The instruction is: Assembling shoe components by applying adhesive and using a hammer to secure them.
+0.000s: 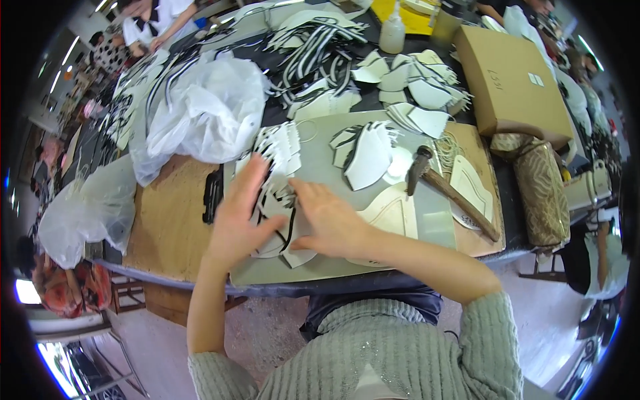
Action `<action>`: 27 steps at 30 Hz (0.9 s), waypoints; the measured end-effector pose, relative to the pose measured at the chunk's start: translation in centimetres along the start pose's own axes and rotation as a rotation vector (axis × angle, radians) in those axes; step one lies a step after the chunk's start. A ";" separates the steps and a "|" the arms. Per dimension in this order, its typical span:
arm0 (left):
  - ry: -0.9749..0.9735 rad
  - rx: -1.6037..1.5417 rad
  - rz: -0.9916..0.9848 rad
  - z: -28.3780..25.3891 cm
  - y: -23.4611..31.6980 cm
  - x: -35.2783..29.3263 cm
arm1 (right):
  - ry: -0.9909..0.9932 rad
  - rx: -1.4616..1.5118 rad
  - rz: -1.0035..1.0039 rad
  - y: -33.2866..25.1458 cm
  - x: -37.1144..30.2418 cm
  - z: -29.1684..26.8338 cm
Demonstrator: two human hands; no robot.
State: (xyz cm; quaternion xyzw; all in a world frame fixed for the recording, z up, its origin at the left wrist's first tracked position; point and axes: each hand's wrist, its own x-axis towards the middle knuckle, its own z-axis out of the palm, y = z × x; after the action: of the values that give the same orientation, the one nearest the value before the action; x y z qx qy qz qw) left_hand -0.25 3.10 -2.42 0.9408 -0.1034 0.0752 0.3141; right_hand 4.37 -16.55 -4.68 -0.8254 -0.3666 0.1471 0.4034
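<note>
Both of my hands are over the grey mat (320, 133) near the table's front edge. My left hand (241, 217) is on the left of a bundle of white cut pieces with black trim (275, 199), its fingers stretched out and thumb apart. From the other side my right hand (331, 219) reaches over the same pieces with fingers extended. Neither hand is closed on anything; whether the fingertips press on the pieces I cannot tell. Just beyond lies a fanned stack of white pieces (288, 148). A second white stack (369, 157) lies further right.
A hammer (460, 200) lies at right beside pale templates (393, 210) and a coil of string (449, 152). Behind are a plastic bag (207, 113), heaps of trimmed pieces (427, 80), a squeeze bottle (393, 33) and a cardboard box (510, 87). A patterned roll (541, 193) stands at the right edge.
</note>
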 end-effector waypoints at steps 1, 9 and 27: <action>0.132 -0.037 0.054 0.0 -1.2 0.5 | 0.023 -0.065 0.020 -0.2 0.3 0.7; -0.001 -0.044 0.040 0.9 -8.1 4.4 | 0.043 -0.105 0.148 -0.8 1.0 2.7; -0.022 -0.109 -0.278 0.1 -1.9 -3.7 | 0.129 0.832 0.010 1.7 -1.0 1.5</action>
State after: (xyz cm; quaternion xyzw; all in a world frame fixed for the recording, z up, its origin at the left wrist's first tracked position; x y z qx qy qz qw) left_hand -3.34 5.08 -4.32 0.9283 0.0203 0.0148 0.3709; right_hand 3.69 -17.15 -6.96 -0.6015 -0.2459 0.2328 0.7235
